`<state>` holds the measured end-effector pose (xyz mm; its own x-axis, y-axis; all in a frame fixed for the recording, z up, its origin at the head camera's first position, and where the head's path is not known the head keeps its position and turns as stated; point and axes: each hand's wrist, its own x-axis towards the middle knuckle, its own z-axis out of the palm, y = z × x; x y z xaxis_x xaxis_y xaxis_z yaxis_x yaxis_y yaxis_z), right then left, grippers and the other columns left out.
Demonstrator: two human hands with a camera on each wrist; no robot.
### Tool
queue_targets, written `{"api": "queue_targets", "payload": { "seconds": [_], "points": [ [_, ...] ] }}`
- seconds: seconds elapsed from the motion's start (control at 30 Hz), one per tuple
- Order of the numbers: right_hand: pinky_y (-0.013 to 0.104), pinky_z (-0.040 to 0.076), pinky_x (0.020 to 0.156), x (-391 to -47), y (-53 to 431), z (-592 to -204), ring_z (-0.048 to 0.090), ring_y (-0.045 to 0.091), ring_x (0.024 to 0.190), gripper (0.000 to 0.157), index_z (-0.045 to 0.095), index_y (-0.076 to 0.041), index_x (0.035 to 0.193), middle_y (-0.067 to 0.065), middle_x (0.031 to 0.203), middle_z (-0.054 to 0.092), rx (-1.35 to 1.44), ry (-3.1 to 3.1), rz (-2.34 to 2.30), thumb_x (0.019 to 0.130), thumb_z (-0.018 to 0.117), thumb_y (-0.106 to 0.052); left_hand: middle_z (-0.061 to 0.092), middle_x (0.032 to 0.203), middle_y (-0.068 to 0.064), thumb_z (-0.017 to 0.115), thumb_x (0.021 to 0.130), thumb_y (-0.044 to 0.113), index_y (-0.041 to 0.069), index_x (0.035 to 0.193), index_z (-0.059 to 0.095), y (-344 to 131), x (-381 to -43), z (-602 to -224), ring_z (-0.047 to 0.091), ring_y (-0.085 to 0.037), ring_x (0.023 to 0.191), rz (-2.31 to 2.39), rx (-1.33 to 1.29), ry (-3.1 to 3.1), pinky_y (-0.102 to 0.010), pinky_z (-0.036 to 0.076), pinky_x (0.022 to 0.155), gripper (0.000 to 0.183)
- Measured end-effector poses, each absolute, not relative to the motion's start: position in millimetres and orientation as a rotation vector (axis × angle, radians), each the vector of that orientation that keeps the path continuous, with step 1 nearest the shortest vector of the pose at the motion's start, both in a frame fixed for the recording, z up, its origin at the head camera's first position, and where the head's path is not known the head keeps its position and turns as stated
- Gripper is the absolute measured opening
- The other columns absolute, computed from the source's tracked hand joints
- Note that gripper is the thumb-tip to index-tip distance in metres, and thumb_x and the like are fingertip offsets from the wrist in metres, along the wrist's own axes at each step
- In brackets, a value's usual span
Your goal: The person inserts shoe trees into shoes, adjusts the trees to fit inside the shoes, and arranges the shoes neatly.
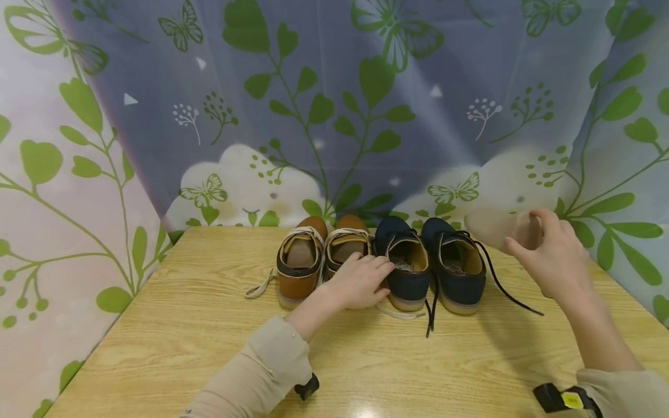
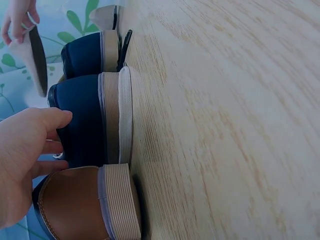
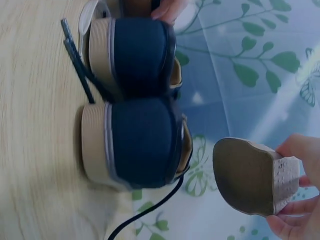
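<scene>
My right hand [image 1: 561,255] holds a pale, hollow moulded shoe insert [image 3: 245,175] by one end, thumb and fingers on opposite sides. The insert is in the air right of a navy shoe [image 1: 460,284]. My left hand [image 1: 360,281] is over the right-hand brown shoe [image 1: 348,223], its thumb touching the heel of the left-hand navy shoe [image 2: 82,120]. Its other fingers reach between those two shoes, loosely bent. A second brown shoe [image 1: 298,287] stands at the left end of the row. All the shoes have their heels toward me.
White laces [image 1: 259,288] trail beside the brown shoes, and black laces [image 1: 504,284] from the navy ones. Another pale piece [image 2: 102,17] rests on the wooden table [image 1: 172,325] past the navy shoes. A leaf-patterned cloth [image 1: 324,116] hangs behind.
</scene>
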<state>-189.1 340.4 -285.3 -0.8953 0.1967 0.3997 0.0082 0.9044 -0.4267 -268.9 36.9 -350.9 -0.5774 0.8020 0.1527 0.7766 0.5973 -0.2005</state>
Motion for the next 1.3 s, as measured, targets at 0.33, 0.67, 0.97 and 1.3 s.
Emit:
{"api": "queue_targets", "payload": {
  "seconds": [0.33, 0.67, 0.97, 1.3],
  "points": [
    [0.046, 0.038, 0.057, -180.1, 315.8, -272.0, 0.047, 0.037, 0.084, 0.074, 0.03, 0.0, 0.14, 0.023, 0.1, 0.047, -0.037, -2.635, 0.582, 0.088, 0.058, -0.043, 0.049, 0.131, 0.003, 0.053, 0.092, 0.042, 0.018, 0.134, 0.049, 36.6, -269.3, -350.9, 0.048, -0.015, 0.117, 0.169, -1.307, -2.601, -0.036, 0.038, 0.092, 0.049],
    [0.044, 0.04, 0.058, -178.9, 296.9, -265.8, 0.05, 0.037, 0.085, 0.071, 0.034, -0.002, 0.136, 0.024, 0.098, 0.05, 0.045, -2.704, 0.562, 0.087, 0.057, -0.047, 0.048, 0.133, 0.003, 0.053, 0.092, 0.042, 0.018, 0.136, 0.048, 34.2, -271.4, -350.2, 0.046, -0.016, 0.12, 0.181, -1.333, -2.592, -0.037, 0.035, 0.095, 0.051],
    [0.037, 0.033, 0.056, -180.5, 276.5, -266.2, 0.042, 0.028, 0.075, 0.069, 0.036, -0.004, 0.135, 0.014, 0.087, 0.046, 0.14, -2.762, 0.543, 0.087, 0.057, -0.049, 0.048, 0.135, 0.003, 0.055, 0.091, 0.042, 0.018, 0.137, 0.047, 30.0, -276.8, -355.0, 0.044, -0.014, 0.123, 0.215, -1.387, -2.52, -0.038, 0.031, 0.101, 0.053],
    [0.048, 0.041, 0.064, -184.5, 260.2, -266.7, 0.048, 0.04, 0.093, 0.07, 0.037, -0.003, 0.134, 0.028, 0.113, 0.046, 0.185, -2.785, 0.557, 0.087, 0.056, -0.051, 0.045, 0.136, -0.001, 0.055, 0.089, 0.043, 0.013, 0.138, 0.043, 30.5, -276.0, -355.0, 0.043, -0.016, 0.124, 0.308, -1.429, -2.489, -0.037, 0.029, 0.103, 0.059]
  ]
}}
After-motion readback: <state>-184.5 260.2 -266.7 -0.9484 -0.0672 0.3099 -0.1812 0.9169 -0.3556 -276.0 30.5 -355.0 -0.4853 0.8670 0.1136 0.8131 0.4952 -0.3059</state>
